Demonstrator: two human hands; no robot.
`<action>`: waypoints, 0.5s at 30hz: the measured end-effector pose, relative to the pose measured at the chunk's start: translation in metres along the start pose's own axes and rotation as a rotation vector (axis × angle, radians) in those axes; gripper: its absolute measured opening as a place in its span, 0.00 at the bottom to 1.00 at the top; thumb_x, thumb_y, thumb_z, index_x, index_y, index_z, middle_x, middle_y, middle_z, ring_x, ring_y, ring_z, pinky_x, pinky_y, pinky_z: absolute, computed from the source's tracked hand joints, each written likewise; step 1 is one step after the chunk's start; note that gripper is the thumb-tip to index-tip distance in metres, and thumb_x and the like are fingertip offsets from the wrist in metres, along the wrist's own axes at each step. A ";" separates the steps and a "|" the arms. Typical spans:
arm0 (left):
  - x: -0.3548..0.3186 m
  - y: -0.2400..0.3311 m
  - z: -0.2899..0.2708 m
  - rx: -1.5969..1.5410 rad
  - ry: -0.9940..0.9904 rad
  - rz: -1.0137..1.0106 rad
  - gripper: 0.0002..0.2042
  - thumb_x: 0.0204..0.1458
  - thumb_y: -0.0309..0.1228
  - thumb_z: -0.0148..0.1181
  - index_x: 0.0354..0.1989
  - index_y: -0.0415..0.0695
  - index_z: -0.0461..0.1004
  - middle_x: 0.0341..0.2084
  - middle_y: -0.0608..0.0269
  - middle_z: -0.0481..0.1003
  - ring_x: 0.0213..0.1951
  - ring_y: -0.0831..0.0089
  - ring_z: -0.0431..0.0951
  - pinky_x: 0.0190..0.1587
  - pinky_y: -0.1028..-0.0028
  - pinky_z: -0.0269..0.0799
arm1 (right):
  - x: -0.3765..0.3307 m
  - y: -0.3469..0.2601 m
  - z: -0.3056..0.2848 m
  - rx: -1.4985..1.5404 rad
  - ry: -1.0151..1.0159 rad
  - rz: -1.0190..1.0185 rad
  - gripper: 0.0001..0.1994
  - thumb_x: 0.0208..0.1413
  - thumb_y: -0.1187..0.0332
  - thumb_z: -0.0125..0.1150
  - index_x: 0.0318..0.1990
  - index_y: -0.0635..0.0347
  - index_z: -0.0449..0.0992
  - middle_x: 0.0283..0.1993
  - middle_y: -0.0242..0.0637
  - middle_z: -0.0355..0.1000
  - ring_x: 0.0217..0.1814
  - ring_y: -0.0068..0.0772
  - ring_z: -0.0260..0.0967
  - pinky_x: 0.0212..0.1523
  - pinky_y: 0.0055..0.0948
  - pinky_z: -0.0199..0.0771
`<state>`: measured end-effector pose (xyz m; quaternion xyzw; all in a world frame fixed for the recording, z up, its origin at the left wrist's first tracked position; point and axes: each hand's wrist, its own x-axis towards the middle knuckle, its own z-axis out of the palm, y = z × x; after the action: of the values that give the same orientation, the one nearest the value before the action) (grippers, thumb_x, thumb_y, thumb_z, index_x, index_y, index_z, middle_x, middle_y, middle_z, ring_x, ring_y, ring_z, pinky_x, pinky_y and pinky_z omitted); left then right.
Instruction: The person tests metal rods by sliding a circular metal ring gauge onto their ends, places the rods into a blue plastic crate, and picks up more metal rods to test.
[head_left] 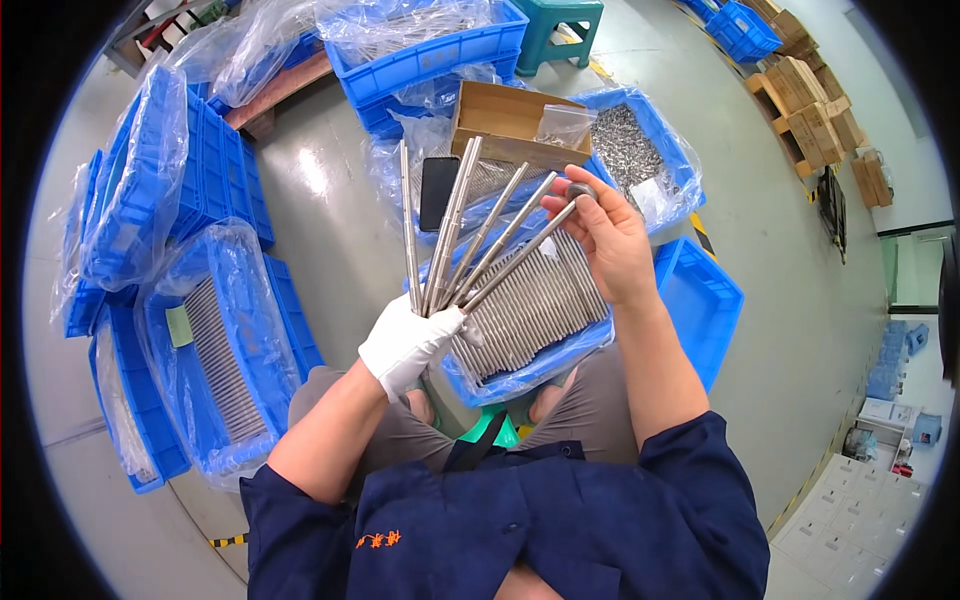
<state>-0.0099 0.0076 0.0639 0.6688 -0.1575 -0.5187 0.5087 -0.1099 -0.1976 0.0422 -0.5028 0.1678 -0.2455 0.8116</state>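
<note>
My left hand [408,345], in a white glove, is closed around the lower ends of several slender metal rods [455,225] that fan upward and apart. My bare right hand [610,235] pinches a small dark round piece [580,190] at the upper end of the rightmost rod [520,252]. Its exact kind is not clear, and the fingers partly cover it. Below both hands, a plastic-lined blue crate [478,395] between my knees holds rows of similar metal rods [530,310].
Beyond the rods are a black phone [438,192], an open cardboard box [510,122] and a blue crate of small metal parts [627,140]. A blue bin [700,300] stands at right. Stacked blue crates [215,165] and a lined rod crate [225,350] stand at left.
</note>
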 end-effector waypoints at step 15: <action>0.001 -0.013 0.006 -0.104 0.004 0.016 0.08 0.46 0.31 0.50 0.32 0.39 0.69 0.18 0.65 0.72 0.19 0.83 0.66 0.21 0.83 0.59 | -0.005 0.015 0.012 -0.310 0.128 -0.221 0.13 0.53 0.73 0.46 0.46 0.66 0.66 0.43 0.39 0.67 0.42 0.24 0.67 0.43 0.19 0.65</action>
<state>-0.0186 0.0096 0.0523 0.6413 -0.1346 -0.5208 0.5472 -0.1045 -0.1800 0.0347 -0.6206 0.1986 -0.3359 0.6801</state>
